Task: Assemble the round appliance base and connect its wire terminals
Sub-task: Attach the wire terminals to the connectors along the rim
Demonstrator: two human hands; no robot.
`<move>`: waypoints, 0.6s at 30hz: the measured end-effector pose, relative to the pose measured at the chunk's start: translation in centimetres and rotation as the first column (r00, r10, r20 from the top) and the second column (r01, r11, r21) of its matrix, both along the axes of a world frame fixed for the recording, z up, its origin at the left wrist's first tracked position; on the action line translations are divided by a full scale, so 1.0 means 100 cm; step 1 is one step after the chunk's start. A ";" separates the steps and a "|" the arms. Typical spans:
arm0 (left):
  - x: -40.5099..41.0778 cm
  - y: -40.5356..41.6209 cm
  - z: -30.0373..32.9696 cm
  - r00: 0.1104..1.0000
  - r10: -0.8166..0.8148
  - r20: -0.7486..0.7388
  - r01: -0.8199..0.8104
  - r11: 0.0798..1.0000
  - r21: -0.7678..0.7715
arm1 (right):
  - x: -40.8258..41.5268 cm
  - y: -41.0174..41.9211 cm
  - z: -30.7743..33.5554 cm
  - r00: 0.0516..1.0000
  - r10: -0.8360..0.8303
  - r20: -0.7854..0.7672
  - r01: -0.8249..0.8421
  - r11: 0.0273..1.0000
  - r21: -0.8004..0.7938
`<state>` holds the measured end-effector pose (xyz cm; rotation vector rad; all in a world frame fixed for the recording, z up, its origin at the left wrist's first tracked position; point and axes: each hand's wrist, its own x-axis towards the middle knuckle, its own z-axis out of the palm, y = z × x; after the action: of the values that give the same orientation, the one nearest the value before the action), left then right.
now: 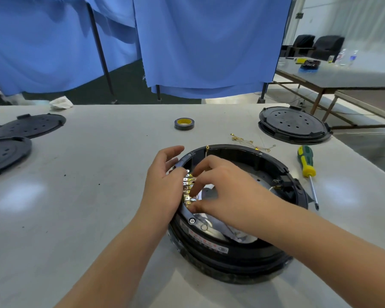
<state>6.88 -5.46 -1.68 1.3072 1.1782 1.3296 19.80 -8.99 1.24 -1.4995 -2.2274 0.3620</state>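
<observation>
The round black appliance base point(242, 258) lies open side up on the white table, a little right of centre. A row of brass wire terminals point(187, 187) runs along the inside of its left rim. My left hand point(165, 181) rests on the outside of that rim, fingers curled over the terminal strip. My right hand point(222, 187) reaches into the base from the right, and its fingertips pinch at the terminals. A thin wire with a ring end point(207, 150) stands up at the far rim. White wires lie inside under my right wrist.
Loose brass-tipped wires point(251, 142) lie behind the base. A green and yellow screwdriver point(307, 170) lies to its right. A roll of tape point(184, 123) sits farther back. Black round covers lie at far right point(295, 125) and at left point(29, 125), point(5, 154). Blue curtains hang behind.
</observation>
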 end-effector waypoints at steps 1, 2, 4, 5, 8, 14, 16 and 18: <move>-0.001 0.003 0.002 1.000 -0.012 -0.004 0.012 1.000 -0.029 | 0.005 0.001 0.002 1.000 -0.002 -0.022 0.002 1.000 -0.014; -0.002 0.006 0.004 0.999 -0.023 -0.025 0.022 0.999 -0.041 | 0.011 0.002 0.006 0.998 -0.011 -0.056 0.010 1.000 -0.024; -0.003 0.013 0.009 0.995 -0.038 -0.094 0.035 0.999 -0.036 | 0.026 0.008 0.014 0.990 -0.043 -0.133 0.040 0.999 -0.025; -0.003 0.017 0.012 0.991 -0.049 -0.128 0.045 0.998 -0.032 | 0.035 0.013 0.017 0.984 -0.070 -0.167 0.069 0.998 -0.015; -0.001 0.028 0.018 0.965 -0.114 -0.235 0.108 0.993 -0.038 | 0.071 0.033 0.022 0.942 -0.201 -0.268 0.217 0.976 0.032; -0.002 0.041 0.020 0.929 -0.176 -0.325 0.170 0.984 -0.047 | 0.143 0.080 -0.002 0.840 -0.482 -0.248 0.476 0.875 -0.089; -0.003 0.042 0.017 0.946 -0.162 -0.281 0.154 0.987 -0.051 | 0.156 0.097 -0.018 0.843 -0.517 -0.148 0.506 0.856 -0.110; -0.003 0.042 0.014 0.959 -0.137 -0.246 0.132 0.990 -0.039 | 0.160 0.112 -0.031 0.850 -0.526 -0.028 0.520 0.846 -0.115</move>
<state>6.55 -1.30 -0.31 1.5430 1.2438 1.0738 35.78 2.26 -1.88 -2.0423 -1.6745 0.3404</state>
